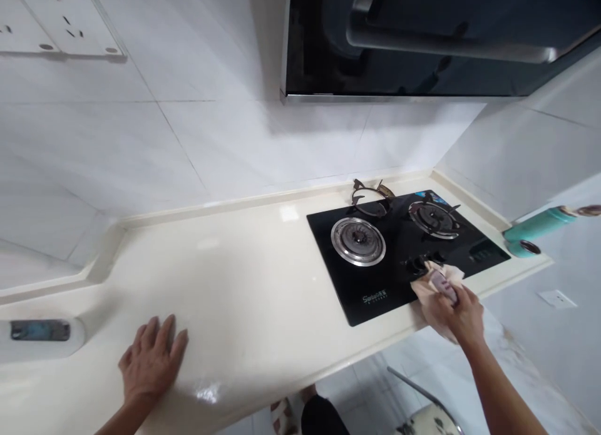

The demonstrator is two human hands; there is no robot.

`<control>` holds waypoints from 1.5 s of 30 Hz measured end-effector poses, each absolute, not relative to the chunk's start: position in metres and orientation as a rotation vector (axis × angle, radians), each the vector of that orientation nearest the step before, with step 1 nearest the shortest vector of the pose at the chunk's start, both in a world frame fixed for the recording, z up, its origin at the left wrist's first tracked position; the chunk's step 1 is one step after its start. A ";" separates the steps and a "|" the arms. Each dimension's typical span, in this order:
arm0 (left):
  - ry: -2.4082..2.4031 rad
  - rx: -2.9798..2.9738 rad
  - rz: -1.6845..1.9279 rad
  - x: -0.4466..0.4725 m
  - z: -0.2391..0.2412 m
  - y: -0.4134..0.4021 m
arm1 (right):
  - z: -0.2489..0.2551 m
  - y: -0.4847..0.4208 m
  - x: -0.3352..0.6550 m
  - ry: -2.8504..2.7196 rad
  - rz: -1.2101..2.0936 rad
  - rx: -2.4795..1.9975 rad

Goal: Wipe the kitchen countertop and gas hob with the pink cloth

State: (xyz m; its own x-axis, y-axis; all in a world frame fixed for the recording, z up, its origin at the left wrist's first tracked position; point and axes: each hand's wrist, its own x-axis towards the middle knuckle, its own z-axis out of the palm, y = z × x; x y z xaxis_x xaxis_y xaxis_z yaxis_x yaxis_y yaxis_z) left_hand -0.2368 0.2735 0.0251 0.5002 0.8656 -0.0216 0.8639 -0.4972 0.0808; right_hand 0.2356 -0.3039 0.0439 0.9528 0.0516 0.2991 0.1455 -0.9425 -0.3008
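My right hand (pixel 462 316) is closed around a crumpled, pale beige cloth (pixel 425 292) with a purplish patch. The cloth is at the front edge of a black glass gas hob (pixel 323 235), close to its control knobs (pixel 417 261). The left burner (pixel 359 238) has no pan support over it. That loose pan support (pixel 370 200) sits at the hob's back edge, while the right burner (pixel 434 218) has its own in place. My left hand (pixel 153 353) lies flat on the cream countertop (pixel 235 297), fingers spread, holding nothing.
A dark range hood (pixel 399 66) hangs low above the hob. Teal cylindrical containers (pixel 539 225) stand at the counter's right end. At the left lies a white object with a bluish window (pixel 40 330). A metal-framed seat (pixel 427 419) is below the front edge.
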 end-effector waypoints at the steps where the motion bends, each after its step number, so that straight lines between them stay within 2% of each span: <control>1: 1.532 2.654 0.013 -0.237 0.025 0.274 | 0.037 -0.292 0.243 -0.098 -0.373 -2.791; 7: 1.530 2.707 0.033 -0.235 0.024 0.270 | -0.004 -0.227 0.198 0.106 -0.395 -2.859; 12: 1.514 2.717 0.052 -0.234 0.021 0.269 | -0.007 -0.162 0.068 -0.245 -0.334 -2.895; 15: 1.516 2.721 0.061 -0.235 0.019 0.267 | -0.004 -0.111 -0.014 -0.691 -0.228 -2.795; 19: 1.511 2.746 0.117 -0.236 0.017 0.265 | 0.003 -0.059 -0.085 -1.056 0.003 -2.475; 23: 1.504 2.744 0.125 -0.238 0.014 0.265 | 0.010 -0.039 -0.116 -1.176 0.332 -2.022; 27: 1.509 2.722 0.131 -0.239 0.012 0.265 | 0.030 -0.033 -0.108 -0.824 0.752 -1.605; 30: 1.508 2.707 0.167 -0.239 0.011 0.263 | 0.046 -0.049 -0.060 -0.468 1.001 -1.396; 32: 1.506 2.690 0.187 -0.240 0.011 0.262 | 0.052 -0.077 -0.011 -0.348 0.911 -1.464; 35: 1.504 2.674 0.191 -0.240 0.013 0.260 | 0.053 -0.132 0.062 -0.105 0.374 -1.863; 38: 1.499 2.672 0.190 -0.240 0.015 0.258 | 0.046 -0.168 0.092 0.080 0.054 -2.009; 40: 1.492 2.660 0.196 -0.240 0.015 0.258 | 0.033 -0.166 0.078 -0.012 -0.031 -2.133; 43: 1.490 2.650 0.195 -0.240 0.015 0.258 | 0.005 -0.129 0.025 -0.409 0.063 -2.296; 45: 1.494 2.661 0.179 -0.241 0.014 0.259 | -0.013 -0.097 -0.006 -0.458 0.049 -2.472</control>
